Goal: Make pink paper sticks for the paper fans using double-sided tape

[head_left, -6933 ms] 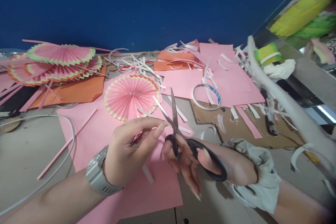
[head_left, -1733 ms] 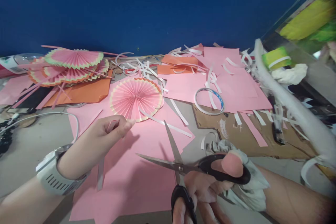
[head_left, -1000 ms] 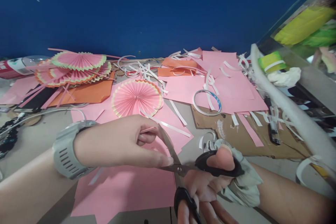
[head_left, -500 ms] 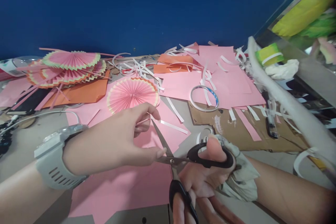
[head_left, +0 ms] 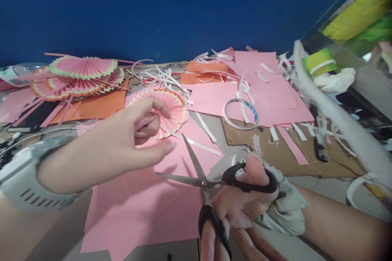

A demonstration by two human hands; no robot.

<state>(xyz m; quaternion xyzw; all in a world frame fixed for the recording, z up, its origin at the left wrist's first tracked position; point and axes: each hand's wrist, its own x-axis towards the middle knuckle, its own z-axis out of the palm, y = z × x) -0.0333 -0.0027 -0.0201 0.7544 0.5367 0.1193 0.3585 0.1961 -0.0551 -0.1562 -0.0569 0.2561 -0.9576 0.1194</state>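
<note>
My right hand (head_left: 237,208) grips a pair of black-handled scissors (head_left: 196,165), thumb through one loop and fingers through the other. The blades stand wide apart above pink paper sheets (head_left: 147,216), with no paper between them. To the left of the blades hovers my left hand (head_left: 131,136), thumb apart from its curled fingers and nothing visible in its grasp. A round pleated pink paper fan (head_left: 175,110) lies just beyond it, partly hidden by the fingers. One white paper strip (head_left: 202,147) crosses the pink sheet behind the scissor tips.
Stacked paper fans (head_left: 85,69) rest at the left on orange paper (head_left: 101,108). A tape roll (head_left: 226,120) sits on more pink sheets at the right, near cardboard (head_left: 284,155) and scattered white strips. A utility knife (head_left: 320,149) and a pale tube (head_left: 330,102) are farther right.
My left hand has moved left, away from the scissors, and its fingers have loosened. The scissors stay spread in my right hand. The view has shifted slightly.
</note>
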